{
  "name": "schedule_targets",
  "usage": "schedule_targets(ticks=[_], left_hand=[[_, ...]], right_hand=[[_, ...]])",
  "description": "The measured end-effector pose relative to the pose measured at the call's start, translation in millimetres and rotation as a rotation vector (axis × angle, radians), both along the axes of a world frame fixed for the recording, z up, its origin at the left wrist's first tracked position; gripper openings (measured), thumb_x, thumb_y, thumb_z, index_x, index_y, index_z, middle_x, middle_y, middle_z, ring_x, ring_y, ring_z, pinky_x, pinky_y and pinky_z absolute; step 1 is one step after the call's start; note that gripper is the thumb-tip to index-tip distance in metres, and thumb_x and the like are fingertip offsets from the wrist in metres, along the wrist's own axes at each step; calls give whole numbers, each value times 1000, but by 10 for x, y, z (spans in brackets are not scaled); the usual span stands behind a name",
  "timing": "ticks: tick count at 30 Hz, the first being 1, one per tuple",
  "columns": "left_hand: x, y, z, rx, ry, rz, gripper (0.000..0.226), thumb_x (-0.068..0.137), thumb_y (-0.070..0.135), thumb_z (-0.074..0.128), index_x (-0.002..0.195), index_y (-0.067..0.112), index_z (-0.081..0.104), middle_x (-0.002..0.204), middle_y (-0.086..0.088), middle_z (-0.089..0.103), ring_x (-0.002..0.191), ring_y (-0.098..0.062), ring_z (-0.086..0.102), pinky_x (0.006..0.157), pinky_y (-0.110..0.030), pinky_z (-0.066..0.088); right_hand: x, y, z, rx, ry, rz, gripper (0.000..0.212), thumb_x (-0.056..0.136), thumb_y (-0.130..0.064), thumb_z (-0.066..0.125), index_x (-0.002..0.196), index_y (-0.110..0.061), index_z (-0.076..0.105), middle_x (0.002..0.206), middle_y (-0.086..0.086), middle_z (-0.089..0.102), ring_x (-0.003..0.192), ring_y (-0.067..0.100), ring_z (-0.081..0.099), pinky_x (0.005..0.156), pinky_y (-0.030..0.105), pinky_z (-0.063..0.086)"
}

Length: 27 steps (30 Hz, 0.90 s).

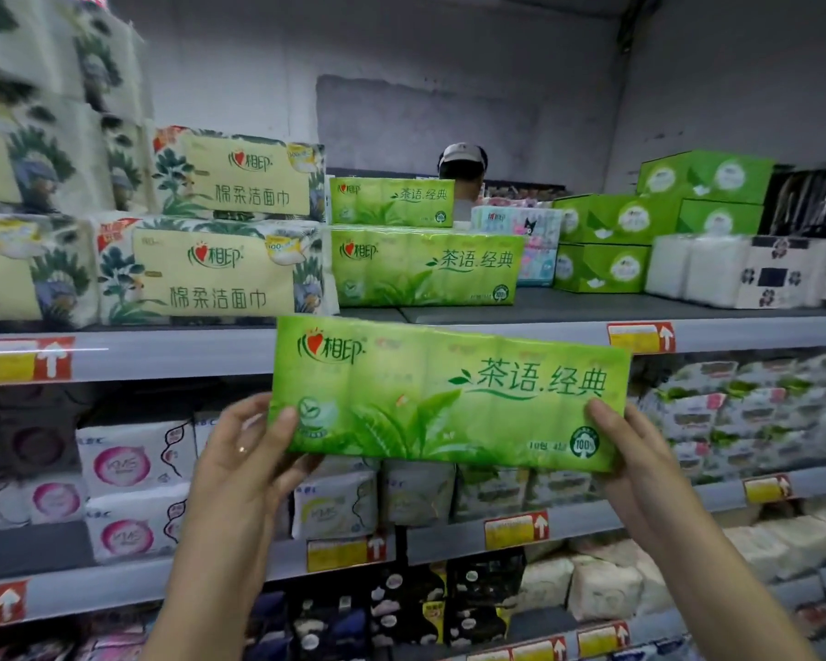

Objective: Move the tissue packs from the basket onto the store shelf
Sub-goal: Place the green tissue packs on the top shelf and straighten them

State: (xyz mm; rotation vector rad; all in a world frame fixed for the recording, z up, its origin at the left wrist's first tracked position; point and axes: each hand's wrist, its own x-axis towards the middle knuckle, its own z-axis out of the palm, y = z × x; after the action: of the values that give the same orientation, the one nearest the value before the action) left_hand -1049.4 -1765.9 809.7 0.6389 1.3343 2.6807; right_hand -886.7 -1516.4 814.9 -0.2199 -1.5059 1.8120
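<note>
Store shelving fills the view, tier over tier, with a grey wall behind. Up and left of the left hand's fingers, cream face-towel packs stand stacked on the top shelf. The left hand grips the lower left corner of a green tissue pack, thumb across the front and fingers curled behind its end; a ring shows on one finger. The pack hangs in the air, long side nearly level and printed face toward the camera, overlapping the shelf's front edge. Above the fingers of both hands, two matching green packs lie stacked on the shelf. Behind them a person's capped head shows. The right hand grips the pack's lower right corner, thumb on the front, its other fingers hidden behind. Up and right of that hand sit green tissue boxes, then white packs. A red-and-yellow price tag sits on the shelf edge just above the held pack's right end.
</note>
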Motion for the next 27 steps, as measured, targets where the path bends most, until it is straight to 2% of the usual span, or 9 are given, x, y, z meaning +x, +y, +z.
schedule_targets(ticks=[3, 5, 7, 11, 13, 17, 19, 22, 27], left_hand=[[-28, 192, 215, -93, 204, 163, 22, 67, 34, 69, 84, 22, 62, 84, 7, 74, 80, -11, 67, 73, -20, 58], [-88, 329, 355, -200, 322, 286, 6, 76, 26, 68, 75, 23, 63, 114, 3, 70, 96, -3, 61, 81, -17, 52], [-206, 448, 507, -357, 434, 471, 11, 81, 23, 71, 73, 25, 63, 143, 8, 47, 119, 6, 47, 99, -27, 42], [-391, 681, 851, -517, 592, 735, 8, 78, 34, 75, 81, 32, 68, 157, 13, 16, 148, -14, 6, 119, -43, 17], [-474, 776, 1002, -505, 584, 795, 10, 78, 31, 75, 86, 28, 68, 155, 21, 7, 148, -14, -6, 120, -40, 12], [-750, 829, 1209, -516, 627, 790, 17, 71, 43, 79, 63, 48, 65, 127, 61, -9, 148, -21, -1, 101, -68, 34], [-877, 856, 1273, -616, 610, 794, 10, 68, 52, 78, 68, 47, 70, 140, 51, -9, 146, -39, 4, 106, -69, 27], [-950, 921, 1323, -848, 623, 939, 23, 75, 39, 76, 92, 23, 77, 161, 11, 3, 148, -30, -9, 119, -47, -2], [-1047, 943, 1241, -976, 649, 1001, 24, 77, 35, 75, 93, 19, 78, 162, 0, 7, 147, -31, -9, 117, -42, -7]], right_hand=[[-82, 281, 189, -39, 72, 30, 49, 54, -39, 83, 100, -28, 69, 108, -3, 72, 100, 14, 67, 66, 21, 57], [-160, 451, 363, 5, 85, 28, 67, 38, -52, 89, 99, -31, 71, 110, -6, 72, 105, 13, 65, 74, 25, 58], [-228, 594, 570, 56, 123, 21, 76, 26, -58, 89, 94, -29, 71, 102, -9, 73, 98, 9, 68, 73, 26, 58], [-406, 860, 1003, 156, 176, 16, 65, 38, -54, 83, 92, -25, 63, 84, -17, 74, 79, -4, 68, 63, 16, 53], [-532, 1009, 1159, 200, 147, 8, 45, 55, -51, 75, 90, -26, 64, 85, -19, 72, 79, -6, 66, 69, 19, 54], [-780, 1250, 1312, 403, 29, -29, 28, 72, -54, 69, 89, -31, 70, 97, -16, 70, 97, 2, 62, 82, 21, 46], [-898, 1349, 1346, 461, 2, -25, 13, 86, -40, 61, 88, -28, 65, 99, -14, 66, 95, 1, 58, 77, 18, 42], [-1064, 1427, 1366, 532, -70, -5, 5, 90, -34, 58, 89, -30, 60, 98, -17, 62, 90, -2, 55, 73, 19, 41], [-1318, 1479, 1310, 574, -103, -3, 6, 88, -26, 61, 94, -26, 62, 94, -11, 65, 85, 1, 58, 68, 20, 43]])
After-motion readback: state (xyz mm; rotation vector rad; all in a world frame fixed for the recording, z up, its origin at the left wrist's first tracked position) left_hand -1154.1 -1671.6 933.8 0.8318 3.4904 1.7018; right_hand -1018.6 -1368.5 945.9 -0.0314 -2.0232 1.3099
